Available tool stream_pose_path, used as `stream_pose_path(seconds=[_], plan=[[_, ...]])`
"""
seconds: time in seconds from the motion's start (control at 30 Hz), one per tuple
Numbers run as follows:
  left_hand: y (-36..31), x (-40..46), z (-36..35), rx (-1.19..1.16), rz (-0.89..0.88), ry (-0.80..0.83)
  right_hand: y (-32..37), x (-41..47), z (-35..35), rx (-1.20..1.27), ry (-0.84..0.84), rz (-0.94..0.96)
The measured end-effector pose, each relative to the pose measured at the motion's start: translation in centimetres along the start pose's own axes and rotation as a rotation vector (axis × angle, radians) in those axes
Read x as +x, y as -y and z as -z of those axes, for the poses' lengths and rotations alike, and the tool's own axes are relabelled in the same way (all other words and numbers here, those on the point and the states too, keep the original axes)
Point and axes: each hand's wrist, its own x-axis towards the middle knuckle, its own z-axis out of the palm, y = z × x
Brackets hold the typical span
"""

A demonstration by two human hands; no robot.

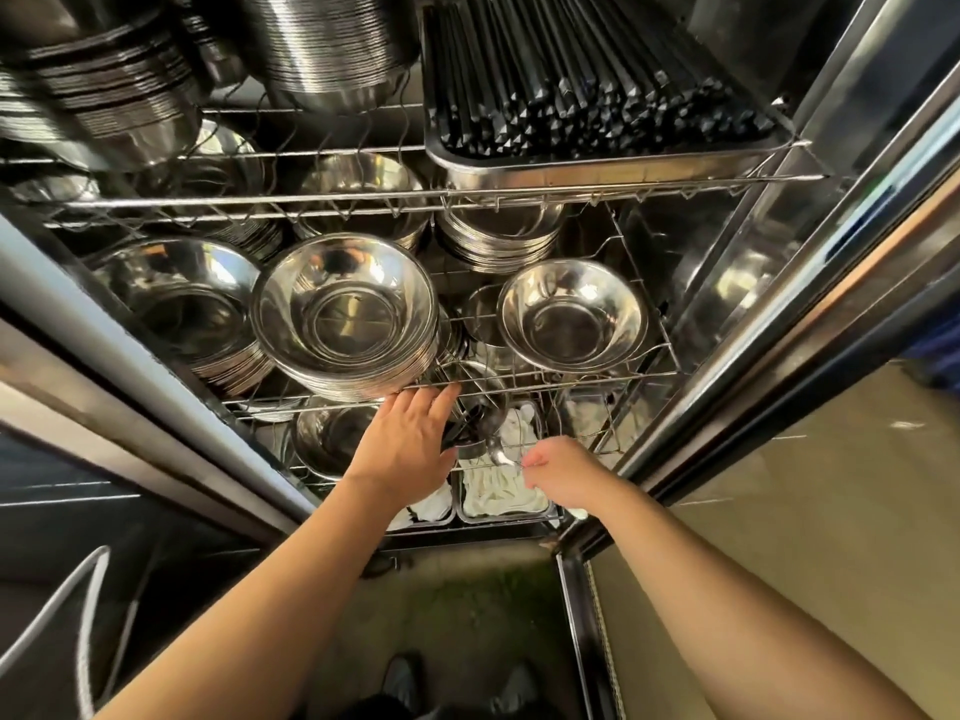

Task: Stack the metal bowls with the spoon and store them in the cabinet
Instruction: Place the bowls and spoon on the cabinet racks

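Lower shelf [582, 452] front edge: left hand [405, 439] at small metal bowls [475, 426], grip can't tell; right hand [556, 470] pinches one spoon [500, 456]. Middle shelf [571, 379] front: three bowl stacks [345, 314].

The palm and fingertips of the left hand [405, 441] are hidden behind its own back; its hold on the small metal bowls [470, 428] cannot be determined. The spoon [503, 456] handle is covered by the pinching right hand [563, 472]. In the upper frame, the bowl stacks [104, 80] and chopsticks [571, 70] are cut off by the top edge. At bottom centre, the shoes [457, 683] are blurred and partly cropped.
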Motion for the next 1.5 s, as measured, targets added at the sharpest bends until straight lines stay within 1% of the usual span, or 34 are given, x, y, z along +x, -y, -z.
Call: stream_pose_path(seconds=[0.23,0.43,0.53,0.63,0.7,0.77,0.9,1.13,1.23,1.33,1.43,1.5], plan=[[0.0,-0.2,-0.2,-0.013,-0.003,-0.007,2.9,4.2,-3.2,0.245,-0.089,-0.144],[0.0,-0.4,-0.6,0.023,-0.007,-0.007,4.6,8.7,-4.2,0.406,-0.098,-0.441],[-0.2,-0.4,-0.7,0.036,-0.005,-0.014,4.5,11.1,-4.6,0.503,-0.124,-0.483],[-0.3,-0.4,-0.7,0.04,0.002,-0.019,4.6,12.5,-4.9,0.639,-0.08,-0.511],[-0.2,-0.4,-0.6,0.044,0.004,-0.018,4.6,13.1,-4.9,0.684,-0.101,-0.51],[-0.3,-0.4,-0.5,0.04,0.008,-0.017,4.8,13.5,-4.9,0.687,-0.108,-0.515],[-0.5,-0.4,-0.4,0.026,0.014,-0.007,5.1,14.2,-5.0,0.66,-0.027,-0.515],[-0.8,-0.3,-0.2,0.034,0.015,0.005,5.6,13.1,-4.6,0.563,0.056,-0.442],[-0.8,-0.3,-0.1,0.037,0.015,0.005,5.8,11.4,-3.8,0.539,0.026,-0.417],[-0.7,-0.1,0.2,0.018,0.019,0.007,6.0,9.3,-3.0,0.451,-0.014,-0.357],[-0.9,0.1,0.8,-0.027,0.033,0.028,5.5,6.9,-1.7,0.295,-0.041,-0.239],[-1.2,0.4,1.4,-0.058,0.057,0.055,4.8,5.3,-0.3,0.166,-0.089,-0.145]])
